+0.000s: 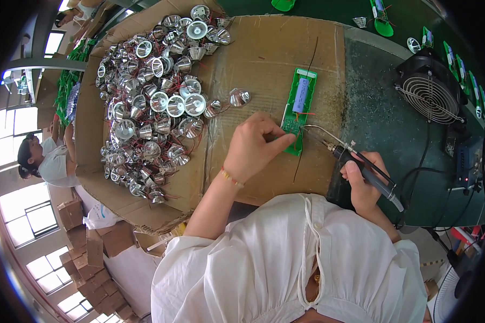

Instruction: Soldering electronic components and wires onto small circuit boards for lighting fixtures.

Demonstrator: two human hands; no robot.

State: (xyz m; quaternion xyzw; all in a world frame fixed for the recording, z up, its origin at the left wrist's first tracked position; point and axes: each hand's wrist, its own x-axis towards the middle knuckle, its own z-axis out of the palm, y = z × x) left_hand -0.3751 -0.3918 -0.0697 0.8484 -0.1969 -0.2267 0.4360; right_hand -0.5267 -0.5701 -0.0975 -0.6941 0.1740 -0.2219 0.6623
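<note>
A green plastic housing (305, 75) lies lengthwise on the cardboard, with a purple cylindrical battery (302, 96) in its upper half. Below the battery sits a green circuit board (292, 127) with thin red wires. My right hand (364, 185) grips a soldering iron (371, 176) with a black handle and a thin curved metal tube. Its tip end points at the circuit board from the right. From the left, my left hand (253, 144) reaches to the board's edge with thumb and fingers drawn together. What they pinch is too small to make out.
Many silver reflector cups (159, 101) with red wires fill a cardboard box (99, 188) on the left. One loose reflector (240, 97) lies near the housing. A round fan (430, 96) and a control box (469, 164) stand right; more green housings (382, 24) lie beyond.
</note>
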